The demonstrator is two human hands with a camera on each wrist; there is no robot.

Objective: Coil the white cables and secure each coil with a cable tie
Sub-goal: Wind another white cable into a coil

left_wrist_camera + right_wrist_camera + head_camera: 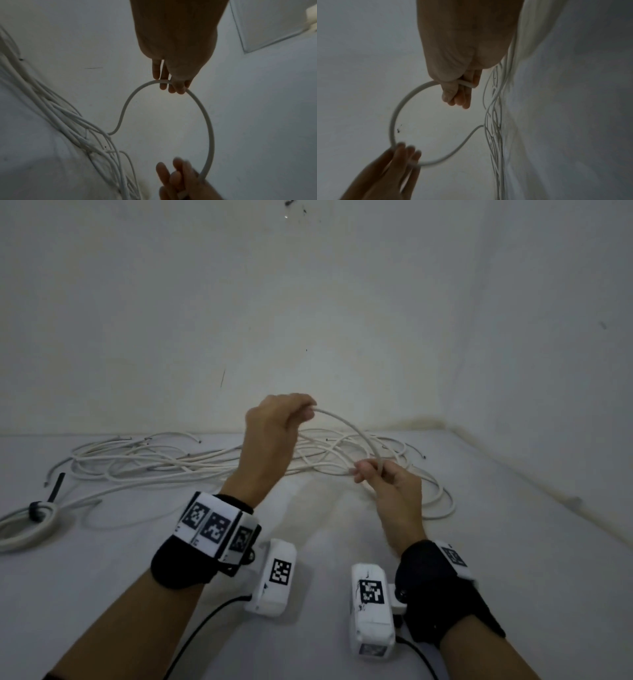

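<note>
A pale grey counter (513, 559) runs back to a white wall. A loose tangle of white cables (144, 463) sprawls across its far part, strands crossing one another and several cut ends pointing outward. At the left edge lies a finished coil (20, 525) of white cable, bound by a black cable tie (51, 494) whose tail sticks up and away. More loops (442, 501) trail off to the right.

No readable text, only coded squares on wristbands (212, 525)
</note>
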